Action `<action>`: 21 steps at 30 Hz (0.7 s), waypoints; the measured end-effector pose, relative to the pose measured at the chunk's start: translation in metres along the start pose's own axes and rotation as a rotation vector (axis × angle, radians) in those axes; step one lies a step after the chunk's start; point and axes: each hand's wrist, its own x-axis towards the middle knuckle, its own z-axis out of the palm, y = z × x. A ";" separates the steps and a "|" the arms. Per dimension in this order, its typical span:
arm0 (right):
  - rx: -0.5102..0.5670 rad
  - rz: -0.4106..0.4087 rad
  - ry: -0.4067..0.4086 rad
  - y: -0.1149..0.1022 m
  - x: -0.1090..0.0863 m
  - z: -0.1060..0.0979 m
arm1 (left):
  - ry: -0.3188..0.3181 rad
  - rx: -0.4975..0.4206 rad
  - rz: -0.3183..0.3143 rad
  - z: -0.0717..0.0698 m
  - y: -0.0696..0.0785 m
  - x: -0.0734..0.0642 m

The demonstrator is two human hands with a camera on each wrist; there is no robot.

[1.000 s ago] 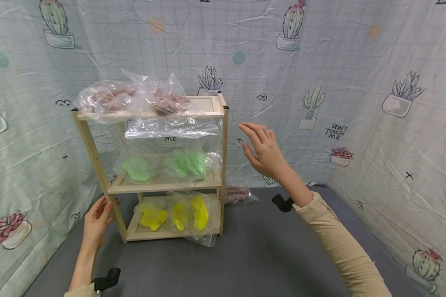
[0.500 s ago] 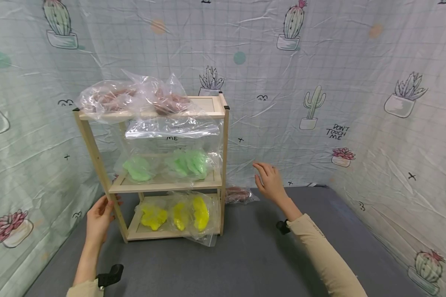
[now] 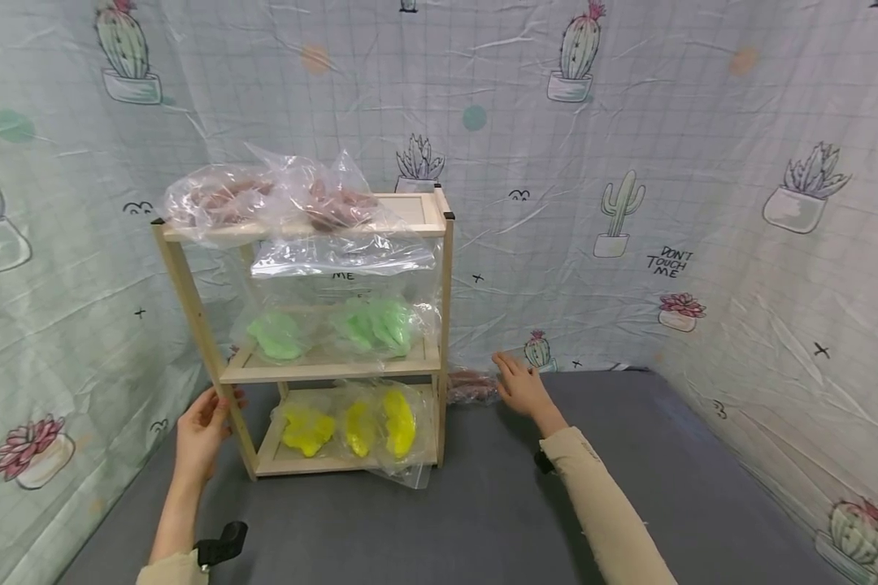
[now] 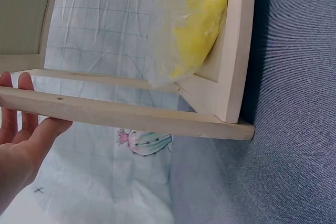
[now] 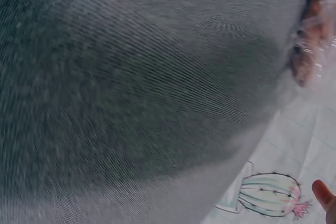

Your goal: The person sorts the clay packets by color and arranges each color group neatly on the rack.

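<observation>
My left hand [image 3: 201, 426] grips the left front post [image 4: 113, 115] of a small wooden shelf [image 3: 329, 374], thumb on one side and fingers on the other. Low beside the shelf's right side, my right hand [image 3: 523, 388] reaches with extended fingers to a clear bag of reddish-brown pieces [image 3: 468, 387] on the table. Whether it touches the bag cannot be made out. Only a thumb tip [image 5: 323, 193] of that hand shows in the right wrist view, with the blurred bag at the upper right edge.
Bags of reddish-brown pieces [image 3: 227, 199] lie on the top shelf, one hanging over its front edge. Bags with green contents [image 3: 376, 327] lie on the middle board, yellow ones [image 3: 398, 422] on the bottom. A cactus-print curtain [image 3: 702, 122] encloses the dark grey table [image 3: 483, 520].
My right hand has come down from beside the upper shelf to the bag on the table. My left hand has stayed on the post.
</observation>
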 end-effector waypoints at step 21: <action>-0.055 0.006 -0.198 -0.019 0.008 0.025 | 0.007 0.022 -0.018 0.001 0.002 0.000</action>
